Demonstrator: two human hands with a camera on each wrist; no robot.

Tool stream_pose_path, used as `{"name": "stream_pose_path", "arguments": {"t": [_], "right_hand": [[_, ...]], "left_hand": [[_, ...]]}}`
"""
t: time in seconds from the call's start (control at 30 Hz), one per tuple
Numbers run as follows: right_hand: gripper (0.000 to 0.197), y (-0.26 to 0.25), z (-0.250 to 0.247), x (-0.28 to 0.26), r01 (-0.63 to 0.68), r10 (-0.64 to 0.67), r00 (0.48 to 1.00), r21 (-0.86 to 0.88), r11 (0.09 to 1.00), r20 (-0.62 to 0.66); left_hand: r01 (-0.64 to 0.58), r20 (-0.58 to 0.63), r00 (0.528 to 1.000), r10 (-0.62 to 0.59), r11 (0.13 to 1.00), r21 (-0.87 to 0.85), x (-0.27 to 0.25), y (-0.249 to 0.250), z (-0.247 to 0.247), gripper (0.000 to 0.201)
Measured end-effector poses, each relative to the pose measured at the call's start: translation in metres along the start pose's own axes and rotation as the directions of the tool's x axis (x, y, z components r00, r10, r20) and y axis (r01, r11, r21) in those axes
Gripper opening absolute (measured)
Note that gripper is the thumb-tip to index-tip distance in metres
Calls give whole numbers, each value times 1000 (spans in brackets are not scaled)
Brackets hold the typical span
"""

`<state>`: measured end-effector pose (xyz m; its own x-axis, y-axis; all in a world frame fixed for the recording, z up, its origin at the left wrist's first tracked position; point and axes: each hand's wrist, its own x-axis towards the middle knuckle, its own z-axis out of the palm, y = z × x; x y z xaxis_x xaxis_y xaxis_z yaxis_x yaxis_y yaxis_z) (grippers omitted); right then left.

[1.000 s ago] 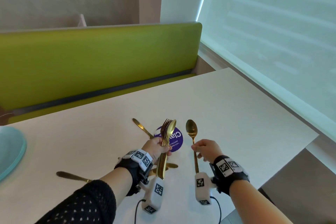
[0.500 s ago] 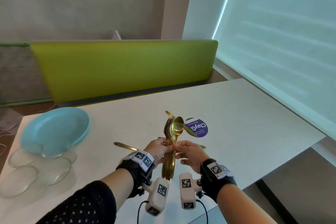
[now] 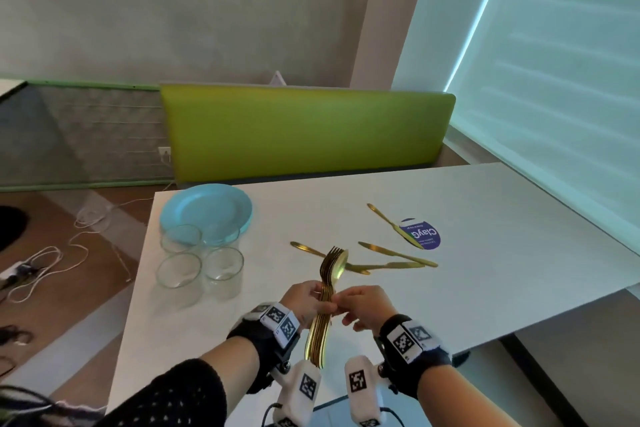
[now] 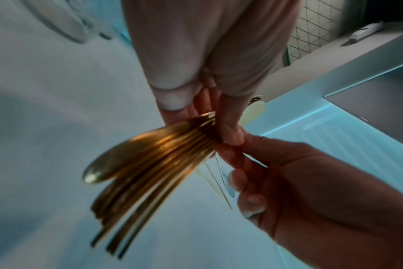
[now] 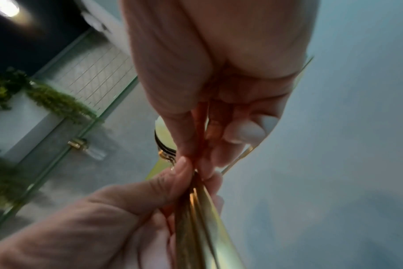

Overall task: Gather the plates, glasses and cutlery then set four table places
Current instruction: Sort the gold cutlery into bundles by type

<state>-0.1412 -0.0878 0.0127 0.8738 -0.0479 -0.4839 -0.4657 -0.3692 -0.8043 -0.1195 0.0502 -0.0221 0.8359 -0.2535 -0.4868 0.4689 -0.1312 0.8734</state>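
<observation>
Both hands now meet on the gold cutlery bundle (image 3: 325, 302) above the table's near edge, left hand (image 3: 304, 302) gripping, right hand (image 3: 363, 305) pinching, its spoon added; knives (image 3: 394, 255) remain ungathered.

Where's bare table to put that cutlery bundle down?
Free: near edge of the table below the glasses; far right stretch past the purple sticker. Crowded: left corner with plates and glasses; centre, with four knives scattered.
</observation>
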Motion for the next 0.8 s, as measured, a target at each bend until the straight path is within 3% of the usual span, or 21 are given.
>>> {"name": "stream_pose_path", "arguments": {"t": [0.2,0.3,0.37,0.57,0.73,0.8], "right_hand": [[12,-7,46,4,10,15,998,-360,933,65],[17,-5,53,8,10,30,997,-465,885,78],[15,-1,52,12,-6,47,996,-487,873,71],[21,10,38,18,-43,76,997,-568,822,34],[27,14,29,18,-35,56,998,-592,806,17],[27,17,25,18,-34,48,999,-601,799,7]], "left_hand": [[58,-155,988,-6,940,337,-15,-31,-47,41],[120,-186,982,20,698,706,-26,-39,-77,25],[153,-188,982,8,552,820,-33,-45,-97,26],[226,-200,973,-113,300,927,-43,-60,-144,39],[250,-234,968,-95,254,934,-41,-72,-158,38],[253,-234,967,-103,246,936,-39,-76,-161,16]]}}
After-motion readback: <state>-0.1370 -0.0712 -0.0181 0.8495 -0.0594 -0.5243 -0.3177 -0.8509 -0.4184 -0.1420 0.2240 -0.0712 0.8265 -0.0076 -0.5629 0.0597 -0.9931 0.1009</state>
